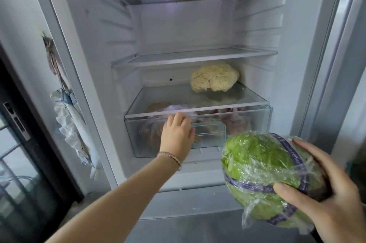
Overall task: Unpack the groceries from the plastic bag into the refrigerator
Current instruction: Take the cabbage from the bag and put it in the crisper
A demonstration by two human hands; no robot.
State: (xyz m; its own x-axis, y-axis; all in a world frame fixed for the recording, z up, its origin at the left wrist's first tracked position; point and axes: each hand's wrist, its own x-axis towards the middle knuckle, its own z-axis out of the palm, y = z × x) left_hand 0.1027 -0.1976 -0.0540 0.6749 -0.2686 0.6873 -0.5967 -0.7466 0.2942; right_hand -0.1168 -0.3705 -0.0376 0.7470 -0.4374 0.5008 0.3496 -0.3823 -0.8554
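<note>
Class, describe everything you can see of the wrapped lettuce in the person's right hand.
The lettuce is a round, pale green head wrapped in clear, crinkled plastic film, banded by purple printed tape. It is held in the air in front of the open refrigerator, low and right of the crisper drawer. Only the right hand touches it, thumb on its front, fingers cupping its right side.

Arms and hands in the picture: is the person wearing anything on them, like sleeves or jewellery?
No sleeves show: both forearms are bare as far as the picture reaches. The left hand has a thin, pale braided bracelet around its wrist. The right hand shows no ring, watch or glove.
</note>
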